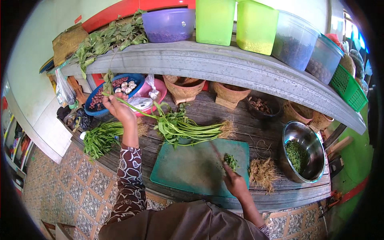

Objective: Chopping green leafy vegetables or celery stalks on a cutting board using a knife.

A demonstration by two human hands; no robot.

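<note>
My left hand [120, 106] is raised before the blue basket, its fingers closed on the end of a long green stem [141, 112]. That stem runs down to a bunch of leafy greens with roots [198, 130], lying along the far edge of the green cutting board [192, 171]. In my right hand [236, 183], over the board's right part, is a knife [220, 156] with its blade pointing away from me. Chopped greens [230, 162] lie in a small pile beside the blade. Right of the board are cut-off roots [264, 174] and a steel bowl [288, 129] holding chopped greens.
Another bunch of greens [102, 138] lies at the left. Behind stand a blue basket [90, 111] of shallots and garlic, a pink basin [163, 90] and woven baskets [184, 90]. A grey shelf [210, 58] with plastic containers [255, 30] spans above the table's back.
</note>
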